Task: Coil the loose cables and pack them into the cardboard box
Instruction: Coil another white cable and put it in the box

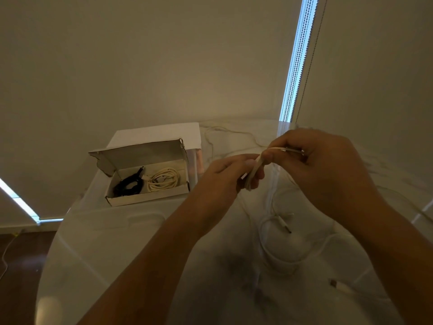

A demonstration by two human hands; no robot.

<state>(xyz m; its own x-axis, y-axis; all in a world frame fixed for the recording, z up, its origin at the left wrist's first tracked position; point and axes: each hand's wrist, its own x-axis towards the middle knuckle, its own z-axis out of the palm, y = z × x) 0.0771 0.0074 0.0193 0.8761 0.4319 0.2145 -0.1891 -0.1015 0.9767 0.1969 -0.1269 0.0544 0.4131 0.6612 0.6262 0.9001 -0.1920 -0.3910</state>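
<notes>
**Both hands on a white cable above the marble counter**

Pale walls and a bright strip of window blind stand behind a glossy marble-patterned counter. At its far left sits the cardboard box, lid flap raised, holding a coiled black cable on the left and a coiled cream cable just beside it on the right. Above the counter's middle, the left hand pinches several folded loops of a white cable between curled fingers and thumb. The right hand, touching the left at the fingertips, grips the same cable with its fingers curled round a strand. More of the white cable trails down and lies in loose curves on the counter below the hands, one plug end resting free. Another connector lies near the counter's right edge.
</notes>
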